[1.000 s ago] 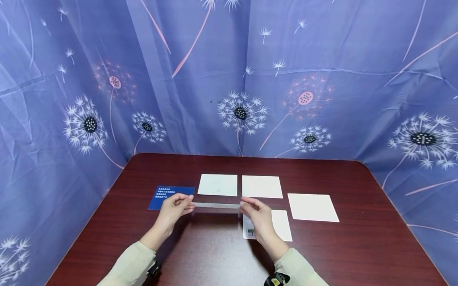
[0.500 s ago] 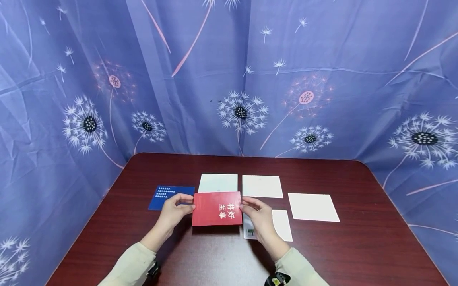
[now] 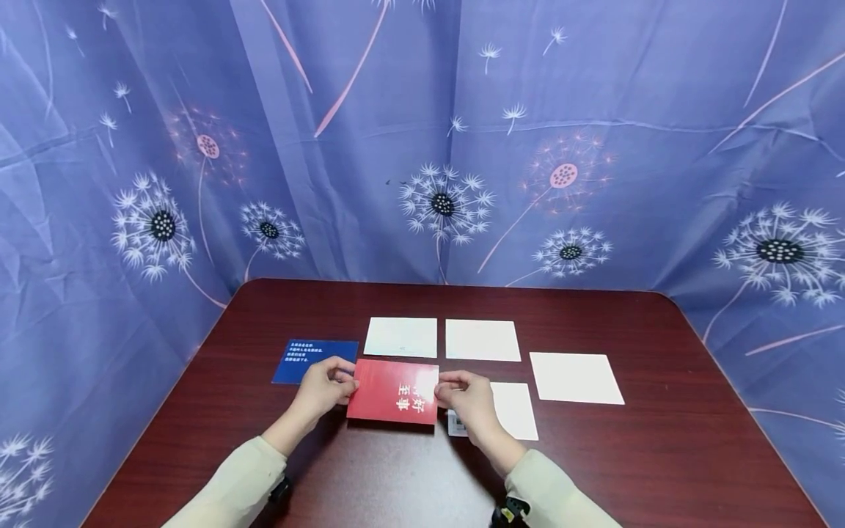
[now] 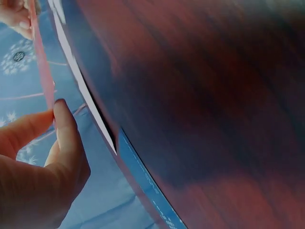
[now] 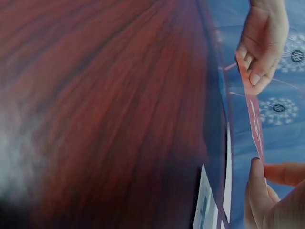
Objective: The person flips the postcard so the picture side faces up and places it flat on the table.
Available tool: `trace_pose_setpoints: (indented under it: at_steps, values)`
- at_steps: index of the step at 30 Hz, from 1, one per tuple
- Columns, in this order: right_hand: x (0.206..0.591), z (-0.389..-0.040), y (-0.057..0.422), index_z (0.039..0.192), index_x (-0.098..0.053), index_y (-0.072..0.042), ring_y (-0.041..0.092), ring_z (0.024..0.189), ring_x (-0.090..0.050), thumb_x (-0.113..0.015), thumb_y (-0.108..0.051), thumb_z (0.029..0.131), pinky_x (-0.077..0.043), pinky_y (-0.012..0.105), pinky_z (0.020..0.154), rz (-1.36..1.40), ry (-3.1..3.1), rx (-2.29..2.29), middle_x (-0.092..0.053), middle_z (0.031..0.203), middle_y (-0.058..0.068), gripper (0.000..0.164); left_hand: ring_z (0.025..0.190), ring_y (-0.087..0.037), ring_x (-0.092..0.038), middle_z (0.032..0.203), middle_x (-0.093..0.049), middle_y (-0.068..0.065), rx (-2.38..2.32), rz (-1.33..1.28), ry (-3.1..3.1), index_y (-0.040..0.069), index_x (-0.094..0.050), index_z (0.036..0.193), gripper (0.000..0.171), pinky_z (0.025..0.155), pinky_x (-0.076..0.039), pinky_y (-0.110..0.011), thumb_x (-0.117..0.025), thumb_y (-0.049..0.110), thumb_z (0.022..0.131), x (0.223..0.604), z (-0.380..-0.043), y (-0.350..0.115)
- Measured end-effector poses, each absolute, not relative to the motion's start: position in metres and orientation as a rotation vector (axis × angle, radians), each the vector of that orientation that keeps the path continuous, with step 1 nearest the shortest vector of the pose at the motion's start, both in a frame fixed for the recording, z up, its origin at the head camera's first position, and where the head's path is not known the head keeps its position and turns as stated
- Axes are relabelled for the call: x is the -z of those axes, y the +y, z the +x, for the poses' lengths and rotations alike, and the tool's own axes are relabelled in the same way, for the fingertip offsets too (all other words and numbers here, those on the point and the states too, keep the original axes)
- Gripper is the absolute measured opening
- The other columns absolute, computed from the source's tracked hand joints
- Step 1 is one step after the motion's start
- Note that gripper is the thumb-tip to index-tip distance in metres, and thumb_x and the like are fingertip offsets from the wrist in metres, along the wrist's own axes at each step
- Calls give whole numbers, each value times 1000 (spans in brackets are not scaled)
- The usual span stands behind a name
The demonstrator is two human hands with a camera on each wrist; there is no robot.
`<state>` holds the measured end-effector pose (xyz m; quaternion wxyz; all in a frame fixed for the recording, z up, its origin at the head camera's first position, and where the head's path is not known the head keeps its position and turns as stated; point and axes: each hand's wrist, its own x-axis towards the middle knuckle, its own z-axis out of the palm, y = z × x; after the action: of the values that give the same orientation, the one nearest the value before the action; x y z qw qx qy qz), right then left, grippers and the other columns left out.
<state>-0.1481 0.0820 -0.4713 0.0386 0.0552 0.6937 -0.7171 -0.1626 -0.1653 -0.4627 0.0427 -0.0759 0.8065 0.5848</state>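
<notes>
A red card (image 3: pixel 383 389) with white characters hangs over the table in the head view, pinched at both short ends. My left hand (image 3: pixel 323 385) holds its left end between thumb and fingers; my right hand (image 3: pixel 469 402) pinches the other end. In the left wrist view, thumb and index fingertips of the left hand (image 4: pixel 52 167) meet at the card's edge. The right wrist view has the card (image 5: pixel 255 119) nearly edge-on, with the right hand (image 5: pixel 274 200) at its near end. A white card (image 3: pixel 518 412) lies partly hidden behind the right hand.
On the dark red-brown table (image 3: pixel 660 455) a blue card (image 3: pixel 297 370) with white writing lies left. Two white cards, one back left (image 3: pixel 400 337) and one back right (image 3: pixel 482 340), lie side by side. Another white card (image 3: pixel 576 378) is at right. A patterned curtain (image 3: pixel 370 176) hangs behind.
One second ago the card was seen edge-on as a thin pale strip; it has tilted so its red face shows. Since half a second ago it has shifted slightly left and down.
</notes>
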Motion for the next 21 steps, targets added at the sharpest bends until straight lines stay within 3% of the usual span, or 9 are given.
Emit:
trace_pose_setpoints:
  at_steps: [6, 10, 21]
  values:
    - [474, -150, 80, 101, -60, 19, 19, 61, -67, -61, 15, 74, -59, 34, 62, 123, 2240, 2053, -65, 76, 21, 27, 54, -18, -63, 63, -61, -5, -1632, -143, 2557, -5, -62, 92, 21, 51, -57, -33, -72, -10, 74, 468, -169, -165]
    - [477, -150, 78, 104, -58, 18, 20, 59, -67, -63, 18, 72, -58, 33, 59, 93, 2280, 1982, -63, 70, 15, 32, 50, -18, -62, 59, -59, -4, -1556, -95, 2606, -4, -61, 88, 21, 49, -56, -31, -73, -8, 71, 472, -172, -165]
    - [483, -147, 72, 110, -56, 19, 24, 54, -66, -64, 20, 66, -58, 32, 54, 14, 2352, 1872, -64, 67, 13, 44, 46, -15, -60, 60, -57, -7, -1378, -119, 2658, -6, -59, 87, 22, 47, -55, -28, -75, -8, 71, 478, -173, -166]
